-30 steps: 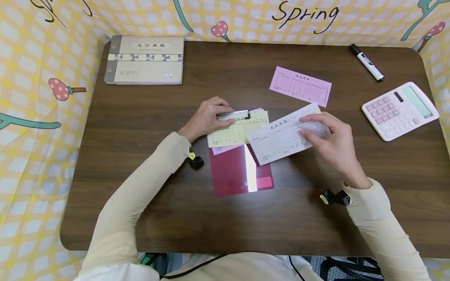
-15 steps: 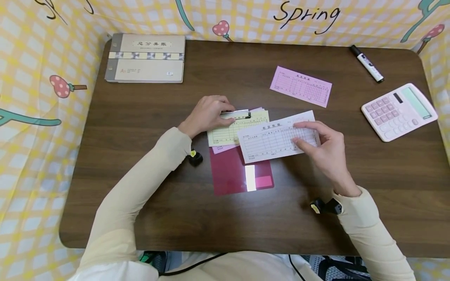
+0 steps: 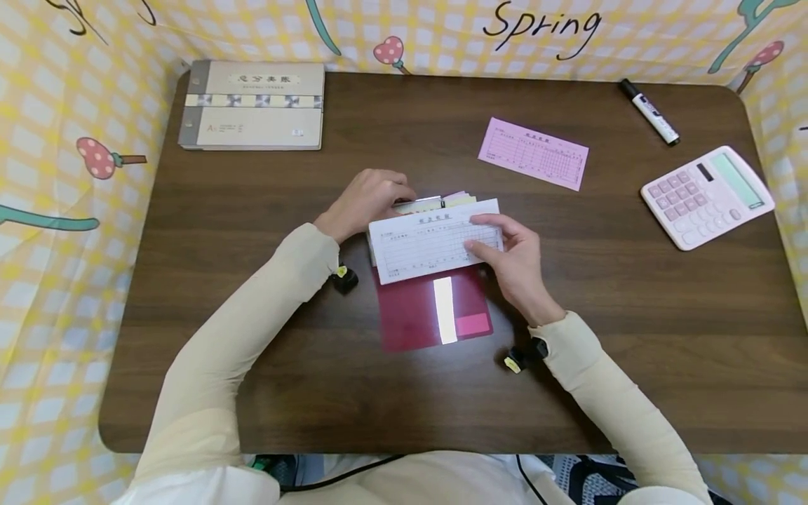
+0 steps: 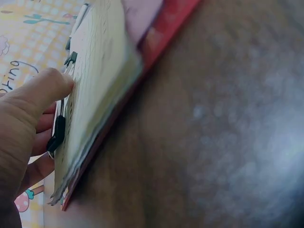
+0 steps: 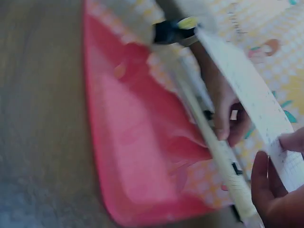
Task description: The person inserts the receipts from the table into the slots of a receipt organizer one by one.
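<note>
My right hand (image 3: 517,259) pinches a white printed form (image 3: 423,245) at its right end, thumb on top. The form is held over a small magenta clipboard (image 3: 410,315) and covers most of the pale yellow form under its metal clip (image 3: 418,205). My left hand (image 3: 366,203) grips that clip, its thumb pressing from above and fingers behind, as the left wrist view shows. There the yellow forms (image 4: 102,71) lie as a thick stack, with a pink sheet (image 4: 141,14) jutting out beneath. In the right wrist view the white form (image 5: 251,90) is raised above the clip.
Behind the clipboard a loose pink form (image 3: 533,153) lies on the brown table (image 3: 303,393). A black-capped marker (image 3: 650,112) and a white calculator (image 3: 707,196) are at the right. A grey ledger book (image 3: 259,130) sits at the back left.
My right hand has moved left with the white form, from the clipboard's right side to over the yellow form. My left hand has stayed at the clip.
</note>
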`<move>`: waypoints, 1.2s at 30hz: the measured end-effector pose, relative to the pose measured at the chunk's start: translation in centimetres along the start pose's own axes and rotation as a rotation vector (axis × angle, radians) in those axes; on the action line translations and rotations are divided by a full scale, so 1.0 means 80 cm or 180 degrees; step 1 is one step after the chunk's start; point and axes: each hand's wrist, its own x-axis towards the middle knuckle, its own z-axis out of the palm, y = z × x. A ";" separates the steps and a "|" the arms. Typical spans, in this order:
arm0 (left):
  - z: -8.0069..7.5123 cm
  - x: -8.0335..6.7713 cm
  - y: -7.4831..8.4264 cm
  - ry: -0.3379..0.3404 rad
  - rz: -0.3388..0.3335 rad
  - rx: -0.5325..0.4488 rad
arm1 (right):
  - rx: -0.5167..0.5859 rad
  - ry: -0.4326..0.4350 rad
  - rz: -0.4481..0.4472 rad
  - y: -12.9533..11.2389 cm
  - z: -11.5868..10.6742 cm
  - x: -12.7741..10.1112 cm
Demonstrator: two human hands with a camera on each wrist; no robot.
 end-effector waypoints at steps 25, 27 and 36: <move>-0.014 0.016 0.010 -0.0659 0.0351 0.0391 | -0.2532 0.0030 -0.0062 0.013 0.009 0.017; -0.015 0.016 0.009 -0.0702 0.0320 0.0300 | -0.2505 0.0014 -0.0047 0.014 0.009 0.018; -0.019 0.017 0.008 -0.0756 0.0299 0.0057 | -0.2481 -0.0025 -0.0004 0.016 0.006 0.021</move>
